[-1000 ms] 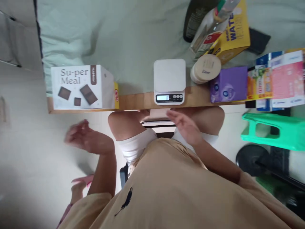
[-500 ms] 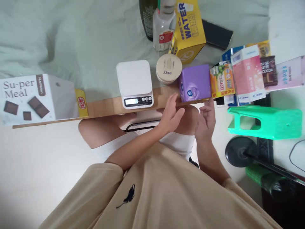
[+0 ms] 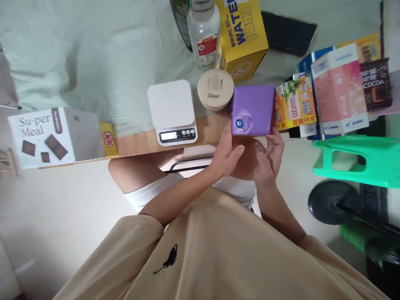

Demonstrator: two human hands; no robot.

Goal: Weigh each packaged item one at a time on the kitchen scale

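A purple tissue pack (image 3: 253, 108) stands at the front edge of the wooden board, between my two hands. My left hand (image 3: 225, 154) has its fingers stretched along the pack's lower left side and its thumb held apart. The fingertips of my right hand (image 3: 269, 158) are at the pack's lower right corner, with the fingers loosely bent and spread. Neither hand is closed round the pack. Left of it sit a round Dove jar (image 3: 215, 89) and a white kitchen scale (image 3: 171, 104) with a lit display that seems to read 0.
Behind the jar stand a clear bottle (image 3: 203, 37), a dark bottle (image 3: 181, 21) and a yellow box (image 3: 243, 39). A black flat object (image 3: 289, 32) lies behind. Packets and a pink box (image 3: 340, 89) crowd the right; a Su-per Meal box (image 3: 43, 137) stands left. A green stool (image 3: 375, 160) is below right.
The view has shifted slightly, with the right-hand items farther right. My right hand's fingers have bent a little more at the pack's corner. The pack still stands between my hands.
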